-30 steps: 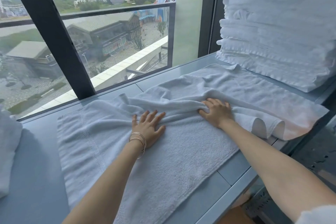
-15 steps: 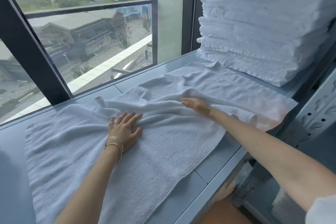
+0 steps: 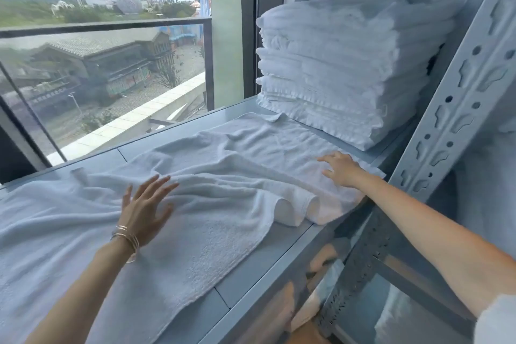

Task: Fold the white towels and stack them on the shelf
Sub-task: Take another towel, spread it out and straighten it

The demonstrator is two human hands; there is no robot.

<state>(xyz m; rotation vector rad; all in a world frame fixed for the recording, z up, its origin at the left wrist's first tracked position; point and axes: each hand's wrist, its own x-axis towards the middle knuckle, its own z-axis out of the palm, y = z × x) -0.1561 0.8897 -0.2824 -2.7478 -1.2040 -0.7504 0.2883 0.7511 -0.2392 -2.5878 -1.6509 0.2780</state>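
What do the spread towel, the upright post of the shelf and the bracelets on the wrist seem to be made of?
The towel looks like looped cotton cloth, white and matt: nubby pile, limp wrinkles. The post is probably painted steel, pale grey with slight sheen: punched slots and holes. The bracelets seem thin metal, perhaps gold-toned: they glint.
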